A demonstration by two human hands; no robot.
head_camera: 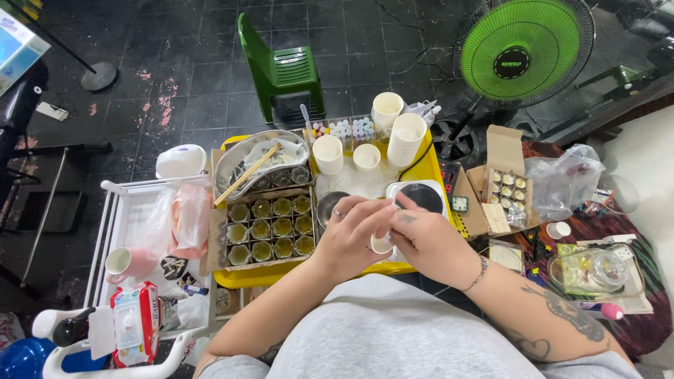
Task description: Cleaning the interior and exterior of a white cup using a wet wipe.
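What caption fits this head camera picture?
Both hands hold a small white cup over a yellow tray of filled jars.

A low yellow plastic table (263, 275) is seen on a dark tiled floor (196, 63). At 9 o'clock a cardboard tray of small glass jars (270, 227) is carried; at 12, white paper cups (407, 139); at 3, a white round hotplate (423, 196).

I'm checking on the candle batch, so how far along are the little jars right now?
Twelve small jars in the cardboard tray already look filled with greenish contents. In hand: the left hand and right hand together hold a small white cup over the yellow table. Left: more small jars sit in the open box on the right; whether those are filled is unclear.
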